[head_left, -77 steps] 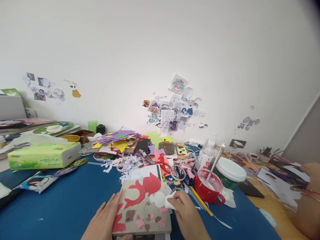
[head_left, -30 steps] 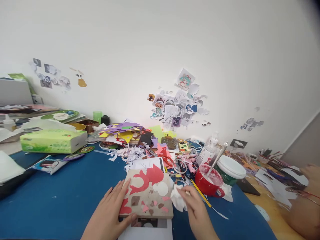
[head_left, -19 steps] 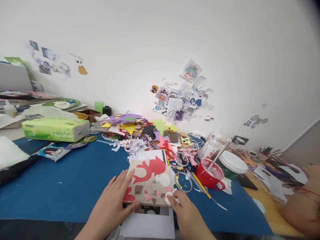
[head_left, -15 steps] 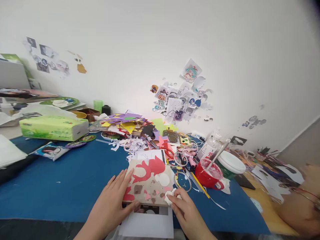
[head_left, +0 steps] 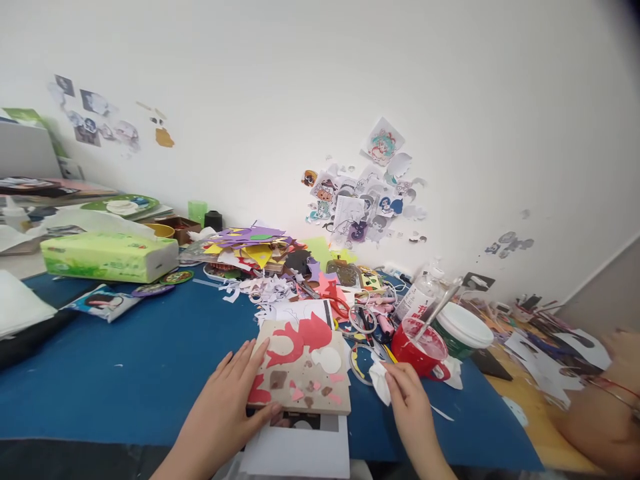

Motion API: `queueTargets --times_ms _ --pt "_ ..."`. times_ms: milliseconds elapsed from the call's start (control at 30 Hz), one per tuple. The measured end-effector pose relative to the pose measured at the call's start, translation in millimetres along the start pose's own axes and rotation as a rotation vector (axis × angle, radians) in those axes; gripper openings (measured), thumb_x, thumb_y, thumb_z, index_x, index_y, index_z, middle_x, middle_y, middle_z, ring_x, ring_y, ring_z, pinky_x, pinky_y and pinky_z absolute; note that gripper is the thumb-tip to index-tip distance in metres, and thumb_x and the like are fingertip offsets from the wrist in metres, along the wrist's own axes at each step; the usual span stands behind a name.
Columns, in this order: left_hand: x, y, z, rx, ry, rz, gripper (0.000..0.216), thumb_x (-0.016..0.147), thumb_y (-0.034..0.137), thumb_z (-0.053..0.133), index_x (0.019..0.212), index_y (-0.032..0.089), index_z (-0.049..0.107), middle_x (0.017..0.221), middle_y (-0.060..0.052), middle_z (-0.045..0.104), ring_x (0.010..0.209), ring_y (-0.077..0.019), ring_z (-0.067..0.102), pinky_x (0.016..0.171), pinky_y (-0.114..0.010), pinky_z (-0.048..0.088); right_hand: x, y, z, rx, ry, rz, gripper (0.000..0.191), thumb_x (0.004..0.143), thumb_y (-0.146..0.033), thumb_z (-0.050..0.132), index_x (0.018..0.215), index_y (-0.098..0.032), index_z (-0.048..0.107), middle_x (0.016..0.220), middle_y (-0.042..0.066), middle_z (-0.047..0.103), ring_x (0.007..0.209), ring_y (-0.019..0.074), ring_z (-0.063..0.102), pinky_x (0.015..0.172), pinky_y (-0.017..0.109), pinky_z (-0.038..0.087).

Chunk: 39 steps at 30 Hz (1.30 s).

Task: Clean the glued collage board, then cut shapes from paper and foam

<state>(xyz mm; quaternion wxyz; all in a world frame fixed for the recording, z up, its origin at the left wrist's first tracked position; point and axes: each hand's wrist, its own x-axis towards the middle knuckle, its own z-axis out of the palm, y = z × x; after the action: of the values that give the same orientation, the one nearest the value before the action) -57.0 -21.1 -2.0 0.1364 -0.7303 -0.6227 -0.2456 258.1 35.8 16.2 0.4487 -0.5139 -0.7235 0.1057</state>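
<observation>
My left hand (head_left: 225, 400) lies over the left edge of a beige board (head_left: 320, 393), fingers stretched out and thumb along its near edge. Red cut-out shapes (head_left: 314, 332), a white oval piece (head_left: 327, 360) and small pink and brown scraps rest on the board. Under its near side sticks out a white sheet (head_left: 300, 453) with a dark printed picture. To the right of the board, my right hand (head_left: 413, 407) pinches a crumpled white tissue (head_left: 381, 383) above the blue table, close to a tape ring (head_left: 361, 363).
A red mug (head_left: 417, 350) with a stick in it stands just beyond my right hand, beside a white-lidded tub (head_left: 465, 327) and a clear bottle (head_left: 417, 297). Red-handled scissors (head_left: 336, 303) and paper scraps (head_left: 265, 288) pile up behind the board. A green tissue pack (head_left: 107, 257) is at left.
My right hand has lifted the tissue off the board's lower right corner and moved right, toward the red mug. My left hand stays on the board.
</observation>
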Motion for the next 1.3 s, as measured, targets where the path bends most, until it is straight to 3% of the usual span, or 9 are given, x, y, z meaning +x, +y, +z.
queueTargets --times_ms 133,300,467,667,833,900,1067,1200,1300 --pt "-1 0 1 0.005 0.006 0.000 0.082 0.076 0.062 0.045 0.142 0.022 0.017 0.138 -0.011 0.040 0.124 -0.0284 0.041 0.096 -0.042 0.040 -6 -2 4 -0.265 -0.122 -0.291 0.033 0.089 -0.022 0.034 0.096 -0.017 0.065 0.087 0.011 0.055 0.079 0.0203 0.058 0.070 0.033 0.051" --pt "-2 -2 5 0.015 0.019 0.010 0.084 0.074 0.061 0.050 0.141 0.021 0.020 0.137 -0.013 0.041 0.124 -0.0286 0.042 0.095 -0.043 0.042 -20 -8 10 -0.448 -0.139 -0.293 0.025 0.088 -0.022 0.041 0.094 -0.023 0.064 0.107 0.012 0.051 0.095 0.0263 0.054 0.076 0.041 0.050" --pt "-1 -2 4 0.024 0.006 0.007 0.083 0.073 0.060 0.052 0.141 0.023 0.022 0.137 -0.012 0.041 0.125 -0.0286 0.041 0.095 -0.043 0.043 -21 4 16 -0.319 -0.164 -0.233 0.026 0.088 -0.019 0.037 0.094 -0.019 0.062 0.096 0.011 0.053 0.086 0.0208 0.058 0.073 0.033 0.052" --pt "-1 -1 2 0.019 -0.006 -0.009 0.081 0.074 0.059 0.051 0.141 0.026 0.019 0.139 -0.011 0.039 0.124 -0.0282 0.041 0.093 -0.042 0.044 11 23 1 -0.128 -0.184 -0.166 0.031 0.085 -0.026 0.043 0.108 -0.020 0.063 0.105 0.010 0.060 0.099 0.0226 0.059 0.085 0.034 0.050" --pt "-1 0 0 -0.019 -0.003 -0.016 0.082 0.073 0.059 0.053 0.141 0.027 0.021 0.138 -0.010 0.041 0.124 -0.0291 0.042 0.094 -0.043 0.043 47 -6 -15 -0.023 -0.137 -0.145 0.026 0.086 -0.031 0.046 0.097 -0.022 0.068 0.108 0.009 0.058 0.103 0.0225 0.056 0.088 0.034 0.047" --pt "-1 1 0 -0.028 0.007 -0.018 0.081 0.073 0.059 0.053 0.141 0.027 0.022 0.138 -0.010 0.041 0.123 -0.0296 0.042 0.094 -0.043 0.043 55 -29 -8 -0.037 -0.186 -0.254 0.025 0.086 -0.026 0.045 0.098 -0.020 0.066 0.111 0.011 0.054 0.103 0.0221 0.054 0.083 0.033 0.048" --pt "-2 0 2 -0.031 0.024 -0.010 0.082 0.073 0.058 0.054 0.141 0.028 0.020 0.137 -0.011 0.042 0.122 -0.0295 0.044 0.093 -0.042 0.043 59 -76 36 -0.081 -0.452 -0.493 0.023 0.083 -0.013 0.042 0.093 -0.020 0.062 0.106 0.008 0.053 0.075 0.0141 0.055 0.070 0.029 0.048" --pt "-2 0 2 -0.022 0.018 0.003 0.080 0.073 0.057 0.054 0.141 0.028 0.022 0.137 -0.012 0.042 0.122 -0.0294 0.043 0.093 -0.043 0.044 60 -87 63 -0.208 -0.617 -0.478 0.021 0.082 -0.007 0.040 0.080 -0.018 0.058 0.081 0.002 0.055 0.067 0.0131 0.052 0.058 0.023 0.045" --pt "-1 1 0 -0.022 0.011 0.004 0.081 0.072 0.057 0.055 0.140 0.027 0.023 0.136 -0.013 0.042 0.123 -0.0300 0.043 0.093 -0.044 0.044 56 -85 75 -0.298 -0.674 -0.608 0.024 0.081 -0.004 0.039 0.073 -0.017 0.057 0.078 0.004 0.055 0.071 0.0162 0.051 0.062 0.027 0.044"
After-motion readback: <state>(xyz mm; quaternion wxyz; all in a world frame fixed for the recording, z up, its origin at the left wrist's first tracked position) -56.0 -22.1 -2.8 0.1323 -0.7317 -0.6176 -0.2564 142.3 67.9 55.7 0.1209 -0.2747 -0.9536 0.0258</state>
